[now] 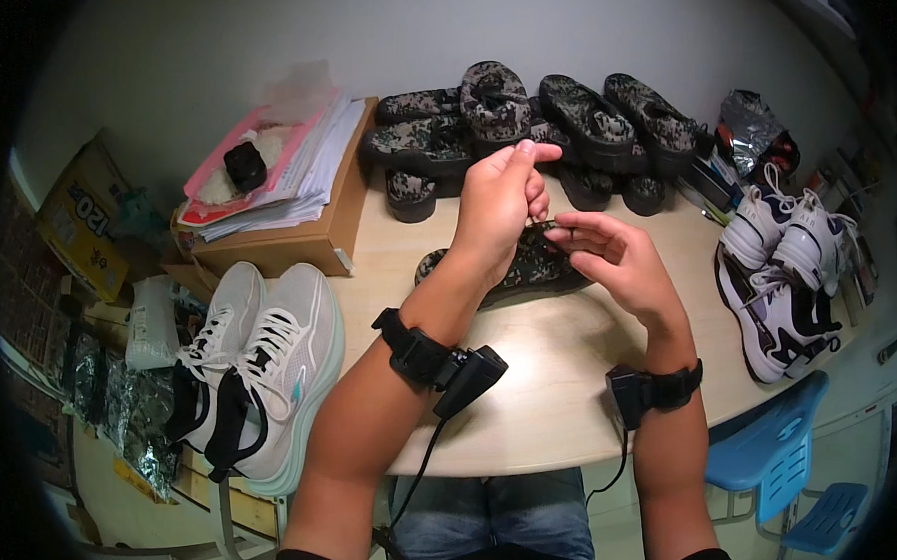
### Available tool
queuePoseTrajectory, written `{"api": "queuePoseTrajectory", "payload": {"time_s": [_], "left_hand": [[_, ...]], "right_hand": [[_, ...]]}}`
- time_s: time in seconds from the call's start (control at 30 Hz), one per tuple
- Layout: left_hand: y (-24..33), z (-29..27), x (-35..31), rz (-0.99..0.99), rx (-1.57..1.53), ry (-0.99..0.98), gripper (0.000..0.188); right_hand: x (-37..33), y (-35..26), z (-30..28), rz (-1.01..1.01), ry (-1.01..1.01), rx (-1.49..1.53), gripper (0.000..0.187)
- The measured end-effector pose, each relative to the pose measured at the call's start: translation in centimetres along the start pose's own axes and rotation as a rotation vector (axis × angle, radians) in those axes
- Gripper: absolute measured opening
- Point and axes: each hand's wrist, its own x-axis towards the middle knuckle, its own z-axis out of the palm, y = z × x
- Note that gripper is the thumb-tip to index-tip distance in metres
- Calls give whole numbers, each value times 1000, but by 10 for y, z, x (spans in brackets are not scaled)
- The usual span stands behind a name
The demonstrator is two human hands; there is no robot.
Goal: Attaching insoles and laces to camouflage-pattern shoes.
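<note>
Now L hand (503, 206) curled, grip unclear, R hand (623, 260) loose; pink tray (285, 152) w/ lump (244, 167)

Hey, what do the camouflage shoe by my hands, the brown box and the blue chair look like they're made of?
Camouflage shoe: probably matte fabric, judging by its soft, printed surface; the dark sole may be rubber or foam.
Brown box: most likely cardboard, with flat, dull brown sides.
Blue chair: seemingly moulded plastic, smooth and slightly shiny, with slots through it.
</note>
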Motion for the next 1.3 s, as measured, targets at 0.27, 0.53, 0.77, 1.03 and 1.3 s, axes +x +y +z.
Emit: {"api": "queuePoseTrajectory", "payload": {"time_s": [0.27, 0.53, 0.77, 1.03, 1.3], "left_hand": [[9, 2, -2, -217, 257, -333, 30], [-12, 4, -3, -181, 208, -365, 36], [-17, 12, -9, -173, 138, -429, 30], [-26, 11, -7, -135, 283, -447, 34], [-26, 9, -7, -154, 204, -416, 36]], "right_hand": [[-7, -7, -23, -186, -69, 61, 17], [0, -5, 3, -240, 278, 177, 11], [3, 3, 4, -327, 416, 130, 12], [1, 2, 13, -406, 475, -1, 11], [-1, 0, 17, -378, 456, 6, 14]]}}
